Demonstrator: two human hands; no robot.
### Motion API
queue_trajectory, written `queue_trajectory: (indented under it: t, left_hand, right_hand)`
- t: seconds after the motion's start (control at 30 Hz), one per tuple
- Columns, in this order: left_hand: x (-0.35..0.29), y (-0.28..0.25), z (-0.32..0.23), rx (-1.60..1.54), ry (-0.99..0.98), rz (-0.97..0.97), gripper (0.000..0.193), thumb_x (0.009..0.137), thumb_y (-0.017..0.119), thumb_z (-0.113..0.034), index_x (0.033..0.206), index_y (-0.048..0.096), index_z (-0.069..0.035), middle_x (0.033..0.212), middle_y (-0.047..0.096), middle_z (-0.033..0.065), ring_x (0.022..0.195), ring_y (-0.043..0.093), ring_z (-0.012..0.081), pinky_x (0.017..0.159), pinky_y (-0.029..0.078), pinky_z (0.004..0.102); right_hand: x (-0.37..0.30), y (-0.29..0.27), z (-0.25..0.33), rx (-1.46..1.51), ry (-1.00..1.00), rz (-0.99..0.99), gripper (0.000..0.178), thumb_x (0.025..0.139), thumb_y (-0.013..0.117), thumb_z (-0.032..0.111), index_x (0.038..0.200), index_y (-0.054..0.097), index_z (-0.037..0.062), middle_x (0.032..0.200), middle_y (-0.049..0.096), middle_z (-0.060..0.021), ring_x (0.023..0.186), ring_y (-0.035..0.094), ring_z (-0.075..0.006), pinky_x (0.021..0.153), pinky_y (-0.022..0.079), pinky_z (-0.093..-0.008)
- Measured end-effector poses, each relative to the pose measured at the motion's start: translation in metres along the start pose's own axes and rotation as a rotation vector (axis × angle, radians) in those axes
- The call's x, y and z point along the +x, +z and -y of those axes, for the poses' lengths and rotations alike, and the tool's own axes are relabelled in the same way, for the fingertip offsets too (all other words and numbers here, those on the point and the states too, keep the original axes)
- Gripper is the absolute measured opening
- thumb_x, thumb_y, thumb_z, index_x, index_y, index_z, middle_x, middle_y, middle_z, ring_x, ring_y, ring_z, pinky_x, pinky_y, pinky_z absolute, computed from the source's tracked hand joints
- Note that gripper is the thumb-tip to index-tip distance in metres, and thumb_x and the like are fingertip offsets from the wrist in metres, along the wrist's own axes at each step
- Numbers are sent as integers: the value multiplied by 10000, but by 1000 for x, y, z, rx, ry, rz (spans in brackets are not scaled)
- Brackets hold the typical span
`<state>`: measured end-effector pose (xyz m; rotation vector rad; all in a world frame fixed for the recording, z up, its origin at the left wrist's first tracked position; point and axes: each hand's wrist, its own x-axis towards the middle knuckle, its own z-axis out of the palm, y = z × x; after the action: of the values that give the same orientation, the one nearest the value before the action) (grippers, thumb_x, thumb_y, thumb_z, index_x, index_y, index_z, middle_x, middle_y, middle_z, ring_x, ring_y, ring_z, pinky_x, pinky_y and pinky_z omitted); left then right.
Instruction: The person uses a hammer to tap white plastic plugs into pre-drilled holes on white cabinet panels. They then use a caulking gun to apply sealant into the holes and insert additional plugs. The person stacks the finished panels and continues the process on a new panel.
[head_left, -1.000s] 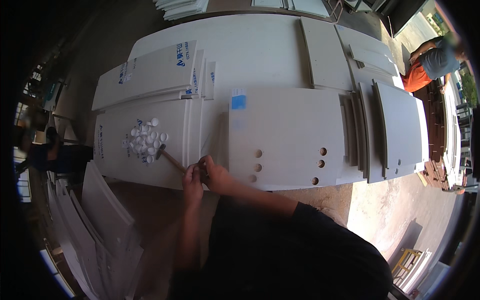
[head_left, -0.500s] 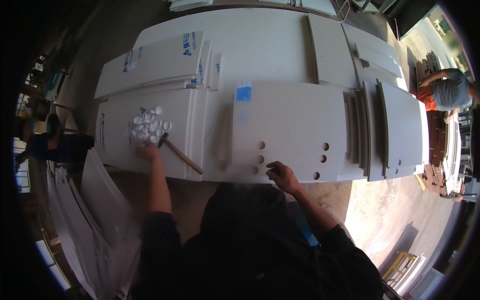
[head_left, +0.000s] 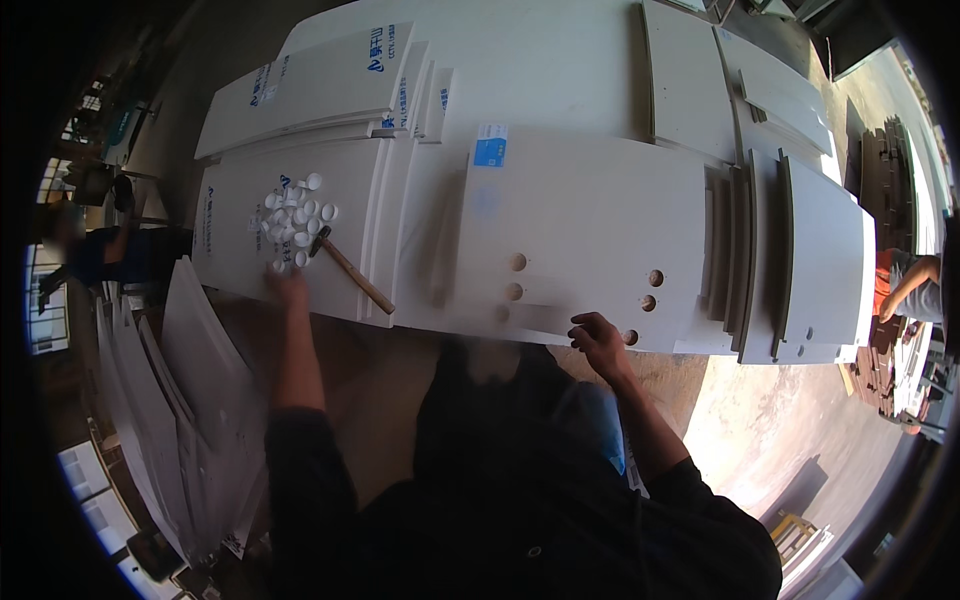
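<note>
My left hand (head_left: 289, 288), smeared by motion, is at the near edge of a loose pile of small white round plastic cups (head_left: 297, 212). One cup lies right at its fingertips; whether they grip it I cannot make out. Beside the pile, a hammer (head_left: 356, 273) with a wooden handle lies slantwise, its head against the cups. Over the near edge of a large white board (head_left: 590, 215) hovers my right hand (head_left: 602, 347), fingers loosely bent and apart, with nothing visible in them. Round holes (head_left: 649, 303) are cut in this board, in two groups.
Stacked white panels (head_left: 310, 85) with blue print lie at the far left. More panels (head_left: 825, 260) are stacked on the right. Several boards (head_left: 200, 400) lean upright below the table's left end. A co-worker (head_left: 912, 285) is at the far right, another person (head_left: 95, 250) at the far left.
My view has shifted, so the table sits higher. My right hand has moved right along the board's near edge, away from the left holes. My left hand stays by the cups, slightly nearer to me.
</note>
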<state>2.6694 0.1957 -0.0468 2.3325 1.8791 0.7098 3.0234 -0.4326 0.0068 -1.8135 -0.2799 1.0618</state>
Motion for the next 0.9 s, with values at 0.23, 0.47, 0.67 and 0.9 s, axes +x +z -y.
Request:
queue_trajectory:
  t: [0.23, 0.47, 0.67, 0.9]
  left_hand:
    - [-147, -95, -92, -179, 185, -139, 729, 889, 730, -106, 1516, 384, 29, 1524, 316, 265, 1368, 412, 435, 1168, 345, 526]
    - [-388, -140, 36, -528, -189, 1164, 635, 1061, 543, -481, 1496, 509, -20, 1441, 548, 241, 1322, 544, 394, 1127, 418, 485]
    - [-552, -208, 195, -227, -537, 1378, 655, 1062, 514, -515, 1502, 515, -30, 1496, 517, 234, 1379, 500, 391, 1161, 384, 497]
    - [-591, -247, 280, -403, -812, 1100, 681, 1064, 480, -555, 1508, 522, -40, 1560, 481, 225, 1445, 448, 389, 1201, 345, 510]
  right_hand:
    - [-22, 27, -15, -232, -10, 100, 381, 983, 676, 216, 1282, 640, -18, 980, 753, -129, 886, 716, -183, 792, 563, -331]
    - [-21, 114, -46, -495, -412, 374, 354, 992, 640, 295, 1096, 729, -32, 991, 773, -157, 854, 730, -224, 784, 574, -369]
    - [-14, 256, -31, -462, -410, 854, 271, 1017, 563, 203, 1070, 737, 1, 915, 750, -155, 792, 723, -239, 692, 562, -380]
    - [-143, 492, 15, -1021, -512, 1087, 335, 983, 636, 173, 1270, 678, 6, 1007, 772, -129, 855, 745, -192, 806, 587, -316]
